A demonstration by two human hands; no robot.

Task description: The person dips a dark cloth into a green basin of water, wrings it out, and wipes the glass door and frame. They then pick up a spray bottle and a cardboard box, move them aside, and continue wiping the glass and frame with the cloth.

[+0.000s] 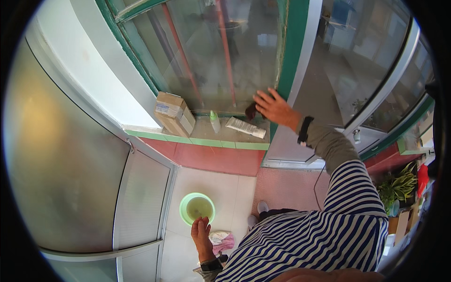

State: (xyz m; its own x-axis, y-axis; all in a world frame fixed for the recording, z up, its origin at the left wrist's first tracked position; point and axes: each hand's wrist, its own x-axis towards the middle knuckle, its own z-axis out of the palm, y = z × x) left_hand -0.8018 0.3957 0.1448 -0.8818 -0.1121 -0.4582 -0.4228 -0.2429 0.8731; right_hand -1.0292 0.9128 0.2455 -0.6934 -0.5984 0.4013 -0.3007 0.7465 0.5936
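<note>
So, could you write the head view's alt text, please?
A person's right hand touches a dark item at the lower corner of a green-framed window, above a sill with a box, bottle and tube. The left hand appears in front of a green basin on the floor.

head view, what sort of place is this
Perhaps a porch or entryway of a home: a green-framed window above a tiled sill, a glass door beside it, and leafy plants at the right.
</note>
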